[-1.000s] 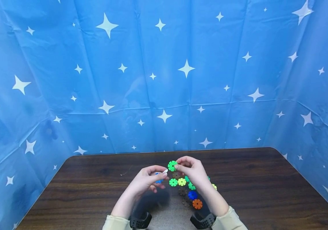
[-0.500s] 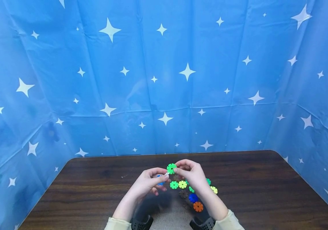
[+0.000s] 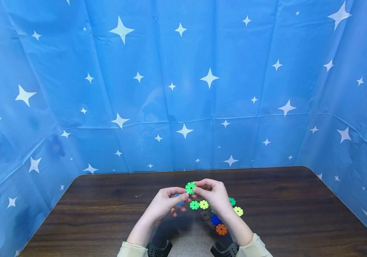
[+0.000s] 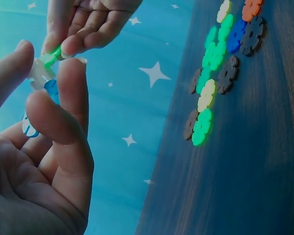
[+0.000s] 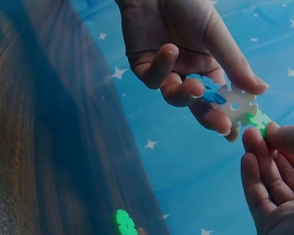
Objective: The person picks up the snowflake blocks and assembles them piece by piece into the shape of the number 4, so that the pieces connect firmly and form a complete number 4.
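Note:
My left hand pinches a white notched disc between thumb and fingers. Joined to it is a blue notched disc, which sits close to the curled fingers. From the right, my right hand pinches a bright green notched disc by its edge. In the right wrist view the green disc meets the white one's rim, notch side to notch side. All three are held up above the table. Mostly covered by the left fingers in the head view, the white disc shows only as a sliver.
Several loose discs lie on the dark wooden table below the hands, among them a green one, a yellow one, an orange one and brown ones. A blue starry curtain surrounds the table's back and sides.
My right hand has brought the green disc leftward and slightly down, closing the gap to the white disc. The left hand keeps its hold and has shifted slightly right.

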